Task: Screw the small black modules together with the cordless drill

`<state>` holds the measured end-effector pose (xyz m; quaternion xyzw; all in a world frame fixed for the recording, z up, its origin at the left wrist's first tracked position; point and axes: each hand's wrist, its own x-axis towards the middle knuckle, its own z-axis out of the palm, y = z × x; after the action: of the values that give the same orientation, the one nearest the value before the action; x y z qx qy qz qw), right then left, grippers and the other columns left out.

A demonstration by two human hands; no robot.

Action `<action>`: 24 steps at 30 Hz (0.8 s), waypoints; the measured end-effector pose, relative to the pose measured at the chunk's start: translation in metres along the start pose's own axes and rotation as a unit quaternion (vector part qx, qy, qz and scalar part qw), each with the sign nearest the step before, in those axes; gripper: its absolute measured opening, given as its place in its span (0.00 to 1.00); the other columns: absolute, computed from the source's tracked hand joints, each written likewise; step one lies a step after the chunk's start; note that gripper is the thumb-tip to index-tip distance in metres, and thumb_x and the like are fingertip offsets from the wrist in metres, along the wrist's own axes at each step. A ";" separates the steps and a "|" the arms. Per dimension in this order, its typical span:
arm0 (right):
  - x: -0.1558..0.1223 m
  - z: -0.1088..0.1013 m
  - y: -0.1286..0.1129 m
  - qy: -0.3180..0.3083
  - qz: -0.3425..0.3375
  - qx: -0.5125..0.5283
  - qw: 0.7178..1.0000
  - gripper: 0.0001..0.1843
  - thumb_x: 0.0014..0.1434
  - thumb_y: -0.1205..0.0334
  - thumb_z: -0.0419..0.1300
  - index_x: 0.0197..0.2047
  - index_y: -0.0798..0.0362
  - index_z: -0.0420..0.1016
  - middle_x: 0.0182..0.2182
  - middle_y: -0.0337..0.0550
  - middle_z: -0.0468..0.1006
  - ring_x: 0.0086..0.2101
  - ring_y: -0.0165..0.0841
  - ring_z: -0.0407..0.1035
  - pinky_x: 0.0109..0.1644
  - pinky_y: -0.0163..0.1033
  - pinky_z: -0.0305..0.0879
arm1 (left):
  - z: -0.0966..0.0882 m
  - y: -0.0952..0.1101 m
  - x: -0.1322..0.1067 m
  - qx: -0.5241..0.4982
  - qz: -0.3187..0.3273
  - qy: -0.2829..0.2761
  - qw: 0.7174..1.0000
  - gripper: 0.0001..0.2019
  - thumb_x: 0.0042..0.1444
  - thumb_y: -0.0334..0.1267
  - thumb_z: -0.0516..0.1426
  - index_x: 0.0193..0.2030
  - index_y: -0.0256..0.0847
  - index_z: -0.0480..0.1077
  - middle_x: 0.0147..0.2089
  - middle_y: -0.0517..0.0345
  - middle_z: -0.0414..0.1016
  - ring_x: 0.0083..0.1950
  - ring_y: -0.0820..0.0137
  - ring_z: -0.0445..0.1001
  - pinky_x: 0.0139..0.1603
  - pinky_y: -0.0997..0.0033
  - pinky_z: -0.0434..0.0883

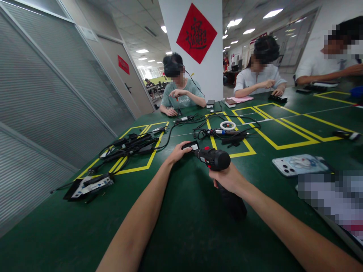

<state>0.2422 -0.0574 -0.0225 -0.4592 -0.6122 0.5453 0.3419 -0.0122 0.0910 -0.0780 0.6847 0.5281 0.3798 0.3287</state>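
Note:
My right hand [228, 178] is wrapped round the grip of a black cordless drill [216, 160] with a red trigger, held above the green table [184, 223]. The drill's nose points left at a small black and white part [190, 145]. My left hand [178, 152] pinches that part and steadies it on the table, right at the drill's tip. The drill's base and battery hang below my right hand, close to the table top.
Black cables and tools [129, 146] lie left, a dismantled device [89, 186] nearer. A tape roll [227, 125] and a soldering pen [227, 133] sit beyond the drill. A white phone [300, 165] lies right. Three other people sit at the far side.

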 end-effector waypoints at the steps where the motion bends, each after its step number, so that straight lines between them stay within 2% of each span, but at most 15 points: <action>1: 0.000 0.000 -0.001 -0.001 0.000 0.000 1.000 0.06 0.47 0.67 0.56 0.32 0.56 0.70 0.15 0.38 0.70 0.18 0.30 0.67 0.21 0.32 0.61 | 0.000 0.001 -0.001 -0.002 -0.002 0.000 1.000 0.27 0.45 0.47 0.61 0.53 0.40 0.70 0.50 0.52 0.75 0.54 0.55 0.68 0.58 0.55 0.62; 8: -0.002 0.002 -0.006 0.010 0.016 0.002 1.000 0.06 0.46 0.68 0.56 0.31 0.56 0.69 0.15 0.36 0.69 0.17 0.29 0.66 0.20 0.32 0.60 | 0.000 0.004 -0.002 -0.010 -0.003 -0.003 1.000 0.27 0.44 0.46 0.61 0.53 0.39 0.70 0.50 0.51 0.75 0.53 0.57 0.70 0.57 0.56 0.63; 24: 0.002 0.000 -0.002 0.007 0.023 0.017 1.000 0.05 0.44 0.68 0.56 0.29 0.56 0.68 0.13 0.37 0.68 0.16 0.31 0.66 0.20 0.33 0.60 | -0.003 -0.009 0.004 0.024 0.032 -0.015 0.999 0.28 0.46 0.48 0.61 0.54 0.40 0.69 0.53 0.51 0.73 0.55 0.57 0.69 0.58 0.57 0.62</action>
<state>0.2409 -0.0555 -0.0212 -0.4709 -0.5895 0.5604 0.3415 -0.0184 0.0968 -0.0835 0.7148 0.5096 0.3670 0.3079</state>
